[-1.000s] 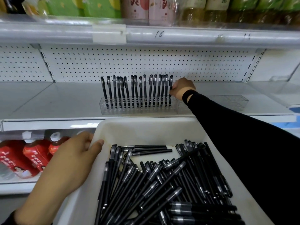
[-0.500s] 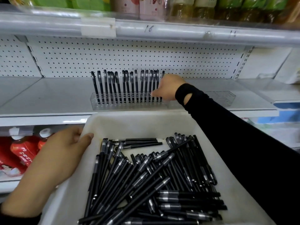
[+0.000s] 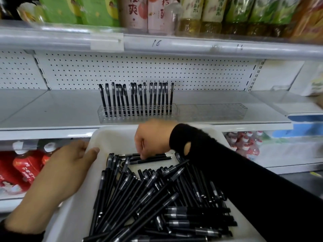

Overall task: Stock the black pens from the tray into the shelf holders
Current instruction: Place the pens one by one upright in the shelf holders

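Supermarket shelving with a pegboard back fills the view. At the far end of the white tray [image 3: 111, 135], the person's right hand [image 3: 153, 138] arches knuckles-up, fingertips [image 3: 142, 155] down on a black pen [image 3: 153, 160] lying crosswise. Whether that grip has closed cannot be told, because the fingers hide it. Neighbouring pens touch this one, so a pinch may well lift two or drop one back onto the loose pile [image 3: 157, 198]. The left hand [image 3: 70, 165] grips the tray's left rim, thumb inside, and such a one-sided hold could let it tip. On the shelf [image 3: 52, 109] beyond, the clear holder [image 3: 136, 118] is nearly full. The empty holder [image 3: 211, 110] sits to its right.
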Motion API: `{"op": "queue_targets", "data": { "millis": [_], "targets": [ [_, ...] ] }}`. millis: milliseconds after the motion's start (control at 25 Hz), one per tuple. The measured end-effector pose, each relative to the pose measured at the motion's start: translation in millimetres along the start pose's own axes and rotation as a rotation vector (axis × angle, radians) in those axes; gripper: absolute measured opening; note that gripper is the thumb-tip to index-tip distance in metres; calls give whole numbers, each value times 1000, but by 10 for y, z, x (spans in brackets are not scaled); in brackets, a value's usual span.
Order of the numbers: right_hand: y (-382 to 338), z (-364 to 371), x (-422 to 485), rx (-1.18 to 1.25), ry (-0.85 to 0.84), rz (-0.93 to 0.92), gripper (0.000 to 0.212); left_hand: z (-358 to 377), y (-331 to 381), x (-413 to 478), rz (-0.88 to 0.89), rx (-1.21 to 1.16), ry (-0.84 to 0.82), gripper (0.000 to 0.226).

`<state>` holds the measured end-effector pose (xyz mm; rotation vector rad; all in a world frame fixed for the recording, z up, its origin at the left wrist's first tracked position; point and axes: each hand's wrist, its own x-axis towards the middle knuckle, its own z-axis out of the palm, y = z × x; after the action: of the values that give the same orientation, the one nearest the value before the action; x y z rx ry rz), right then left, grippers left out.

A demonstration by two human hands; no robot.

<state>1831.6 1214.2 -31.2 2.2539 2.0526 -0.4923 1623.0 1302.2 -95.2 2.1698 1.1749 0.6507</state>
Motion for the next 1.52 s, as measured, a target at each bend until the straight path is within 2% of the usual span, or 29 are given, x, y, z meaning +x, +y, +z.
{"op": "queue_targets", "data": {
  "millis": [160,240,520,600,680,840,1160,1240,1520],
  "targets": [
    [-3,330,103,-291,-27,11,6,7,13,2,-4,-7,27,19],
    [-32,359,95,-388,-3,18,28,-5,-7,-6,-31,-36,10,19],
    [-2,407,97,-407,-2,21,32,-7,23,-37,-19,-24,15,20],
    [17,340,97,-339,-17,-6,30,-16,26,-40,-26,-19,16,19],
    [33,203,92,-214,-47,-15,19,-32,35,-40,-29,-45,21,17],
    [151,-168,35,126,-214,38,15,-49,99,-89,-44,-64,23,18],
    [341,-321,-6,435,-86,4,11,-65,95,-108,-43,-72,27,18],
    [402,-270,-27,489,-75,-8,16,-76,96,-114,-38,-80,21,19],
    [504,-150,-100,648,-52,-55,11,-50,118,-88,-52,-93,9,17]
  ]
}}
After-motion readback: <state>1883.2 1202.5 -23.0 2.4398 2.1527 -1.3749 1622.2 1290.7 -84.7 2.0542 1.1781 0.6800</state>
